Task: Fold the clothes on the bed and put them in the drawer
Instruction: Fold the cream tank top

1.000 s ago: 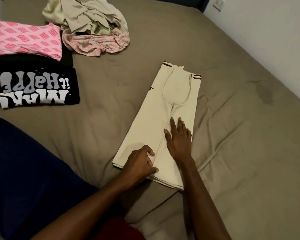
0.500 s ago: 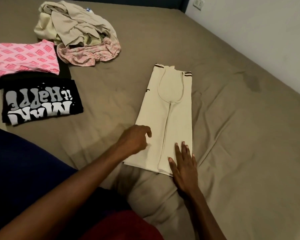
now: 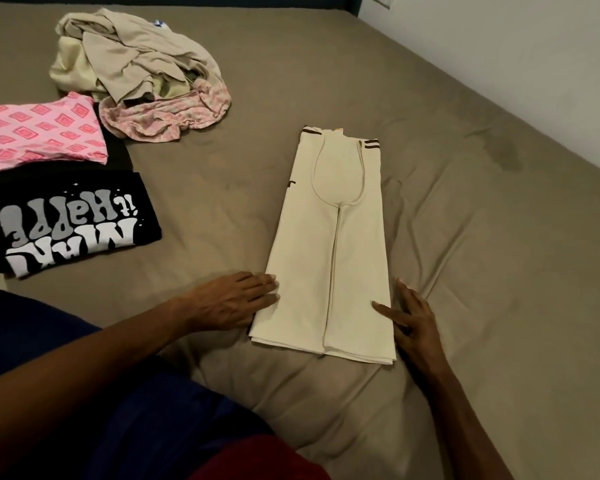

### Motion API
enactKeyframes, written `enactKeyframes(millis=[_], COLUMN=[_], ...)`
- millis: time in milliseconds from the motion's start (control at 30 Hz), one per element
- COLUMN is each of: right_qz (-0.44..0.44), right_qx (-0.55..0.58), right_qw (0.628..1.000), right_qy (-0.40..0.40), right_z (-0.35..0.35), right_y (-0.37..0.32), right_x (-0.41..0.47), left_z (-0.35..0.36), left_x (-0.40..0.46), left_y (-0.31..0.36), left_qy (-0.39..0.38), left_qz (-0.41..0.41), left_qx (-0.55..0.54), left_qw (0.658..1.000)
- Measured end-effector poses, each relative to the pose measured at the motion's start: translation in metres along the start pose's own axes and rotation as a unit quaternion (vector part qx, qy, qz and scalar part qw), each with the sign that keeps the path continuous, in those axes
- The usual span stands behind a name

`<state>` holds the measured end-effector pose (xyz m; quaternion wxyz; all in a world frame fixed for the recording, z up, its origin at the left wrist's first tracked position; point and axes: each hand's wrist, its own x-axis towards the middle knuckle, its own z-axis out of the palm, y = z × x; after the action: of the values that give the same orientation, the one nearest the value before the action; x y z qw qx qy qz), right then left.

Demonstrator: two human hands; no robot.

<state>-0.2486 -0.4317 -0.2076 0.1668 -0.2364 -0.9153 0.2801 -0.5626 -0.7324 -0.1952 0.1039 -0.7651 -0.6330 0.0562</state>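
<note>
My arms are bare to the frame's edge, no sleeves showing. Left hand (image 3: 236,299) and right hand (image 3: 414,318) bare, no rings or watch visible. Dark blue garment (image 3: 49,341) below; red cloth (image 3: 257,459) beside it.

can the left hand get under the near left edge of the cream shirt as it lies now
Probably yes. The left hand lies flat on the bed, fingertips at the cream shirt's near left edge, with nothing between them.

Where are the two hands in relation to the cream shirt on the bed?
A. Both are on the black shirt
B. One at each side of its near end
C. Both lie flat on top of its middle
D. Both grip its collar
B: the left hand and the right hand lie open at either side edge of the cream shirt, near its closer end.
</note>
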Motion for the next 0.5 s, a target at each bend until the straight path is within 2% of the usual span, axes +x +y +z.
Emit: enactKeyframes(millis=[100,167,233,267,300,333,400,433,500], right_qz=[0.021,-0.012,-0.072,-0.063,-0.028,0.010,0.113,0.173,0.294], right_qx=[0.066,0.057,0.054,0.093,0.157,0.217,0.300,0.336,0.396], right_qw=[0.997,0.995,0.988,0.981,0.969,0.957,0.936,0.919,0.865], right_qy=[-0.028,-0.081,-0.124,-0.155,-0.188,-0.191,-0.145,-0.118,-0.091], right_z=[-0.006,-0.013,-0.031,-0.045,-0.054,-0.062,-0.063,-0.056,-0.035], right_y=[-0.006,-0.006,-0.009,-0.017,-0.022,-0.030,-0.037,-0.035,-0.030], right_x=[0.000,0.010,0.037,0.057,0.076,0.094,0.131,0.151,0.172], left_z=[0.008,0.009,-0.004,-0.014,-0.025,-0.039,-0.053,-0.053,-0.045], left_x=[0.004,0.007,0.015,0.027,0.039,0.054,0.086,0.101,0.121], left_y=[0.009,0.008,-0.003,-0.013,-0.022,-0.035,-0.063,-0.081,-0.101], left_qy=[0.040,0.089,0.114,0.111,0.097,0.075,0.051,0.052,0.068], left_qz=[0.027,0.017,-0.017,-0.047,-0.085,-0.128,-0.247,-0.310,-0.409], left_qx=[-0.016,-0.069,-0.164,-0.246,-0.342,-0.446,-0.627,-0.677,-0.703], left_qw=[0.999,0.993,0.980,0.962,0.931,0.883,0.738,0.665,0.577])
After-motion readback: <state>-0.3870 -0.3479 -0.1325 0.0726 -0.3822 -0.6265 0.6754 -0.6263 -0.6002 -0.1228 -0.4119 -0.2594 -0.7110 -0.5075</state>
